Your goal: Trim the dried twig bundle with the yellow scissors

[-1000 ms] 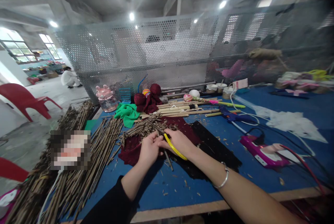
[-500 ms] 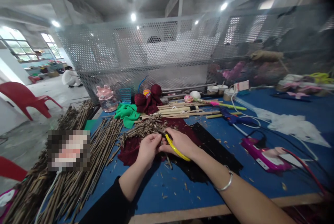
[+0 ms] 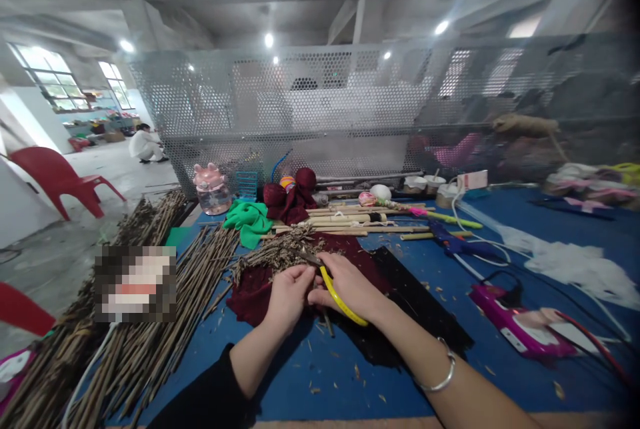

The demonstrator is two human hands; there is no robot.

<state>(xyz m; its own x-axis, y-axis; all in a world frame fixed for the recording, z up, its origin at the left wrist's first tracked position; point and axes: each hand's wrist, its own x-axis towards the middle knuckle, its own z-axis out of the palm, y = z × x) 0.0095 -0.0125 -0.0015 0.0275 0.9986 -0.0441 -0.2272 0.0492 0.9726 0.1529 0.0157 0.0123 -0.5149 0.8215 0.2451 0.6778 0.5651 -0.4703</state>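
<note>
My right hand (image 3: 349, 282) is closed around yellow-handled shears (image 3: 341, 302), whose dark metal jaws point up and left over the dried plant stems. Close against it, my left hand (image 3: 290, 292) pinches thumb and fingers together on a dry stem (image 3: 328, 323), which shows below the hands; the gripped part is hidden. Just beyond my fingertips lies a heap of dried, leafy sprigs (image 3: 280, 247). Under the hands are a dark red cloth (image 3: 245, 299) and a black cloth (image 3: 425, 302), sprinkled with plant bits.
Bundled long stems (image 3: 175, 302) cover the table's left. Behind lie a green cloth (image 3: 250, 219), a pink-lidded jar (image 3: 211, 192) and bamboo sticks (image 3: 345, 222). On the right are a blue glue gun (image 3: 457, 239), a purple power strip (image 3: 520, 325) and cables. A perforated metal screen (image 3: 280, 102) stands behind.
The view has shifted slightly, so everything sits a little lower and to the right. Both hands stay together at nearly the same spot, with the shears still held in the right.
</note>
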